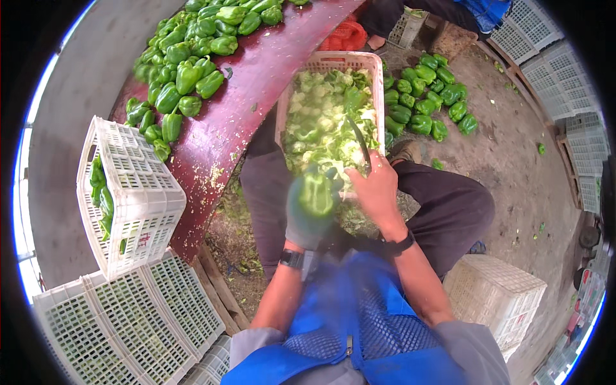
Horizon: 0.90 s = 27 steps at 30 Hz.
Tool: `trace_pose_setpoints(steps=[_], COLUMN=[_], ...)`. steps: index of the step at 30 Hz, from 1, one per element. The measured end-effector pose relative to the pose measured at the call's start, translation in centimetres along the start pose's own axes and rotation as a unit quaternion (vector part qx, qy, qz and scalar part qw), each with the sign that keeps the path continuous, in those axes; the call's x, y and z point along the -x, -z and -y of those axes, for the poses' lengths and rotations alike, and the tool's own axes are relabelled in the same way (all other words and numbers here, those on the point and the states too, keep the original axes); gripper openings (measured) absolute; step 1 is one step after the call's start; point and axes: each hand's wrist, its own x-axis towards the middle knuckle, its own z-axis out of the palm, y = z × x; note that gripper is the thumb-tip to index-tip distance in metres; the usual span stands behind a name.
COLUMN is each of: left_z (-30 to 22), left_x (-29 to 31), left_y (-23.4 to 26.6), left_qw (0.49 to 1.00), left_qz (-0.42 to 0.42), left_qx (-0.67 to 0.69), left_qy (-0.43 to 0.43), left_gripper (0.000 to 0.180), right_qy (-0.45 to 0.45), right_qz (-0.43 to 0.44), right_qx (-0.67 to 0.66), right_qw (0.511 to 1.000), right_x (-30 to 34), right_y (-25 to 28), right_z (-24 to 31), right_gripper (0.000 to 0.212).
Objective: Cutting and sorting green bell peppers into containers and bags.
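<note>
My left hand (304, 223), in a grey-green glove, grips a green bell pepper (317, 194) whose pale cut inside faces up; motion blurs it a little. My right hand (376, 190) is bare and closed around a knife (360, 142), its dark narrow blade pointing away from me. Both hands are over the near end of a pale plastic crate (377, 83) standing between my legs. Pale green pepper trimmings (316, 109) fill that crate. The knife and the held pepper are apart.
On the left, a dark red board (218, 138) carries a heap of whole peppers (186, 74). More peppers (420, 96) lie on the floor beyond the crate. White crates (138, 192) stand at my left, another (494, 292) at my right. Another person's leg (382, 18) shows at the top.
</note>
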Motion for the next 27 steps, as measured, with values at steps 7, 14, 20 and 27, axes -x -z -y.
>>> trace_pose_setpoints(steps=[7, 14, 20, 27], left_z=[0.9, 1.4, 1.5, -13.1], left_x=[0.0, 1.1, 1.6, -1.1], left_y=[-0.1, -0.5, 0.2, 11.6], left_qw=[0.936, 0.978, 0.838, 0.944], left_qz=[-0.067, -0.005, -0.135, -0.302], left_qx=[0.334, 0.186, 0.486, -0.124], left_qy=[0.092, 0.09, 0.207, -0.039], left_gripper=[0.055, 0.046, 0.047, 0.048], right_qy=[-0.083, -0.045, -0.006, -0.07], right_qz=[0.102, 0.15, 0.074, 0.115], right_qx=[-0.09, -0.094, -0.19, -0.085], right_qw=[0.987, 0.983, 0.979, 0.987], right_x=[3.0, 2.5, 3.4, 1.8], right_y=[-0.9, -3.4, -5.0, -4.9], right_z=[3.4, 1.2, 0.7, -4.9], right_gripper=[0.03, 0.026, 0.025, 0.022])
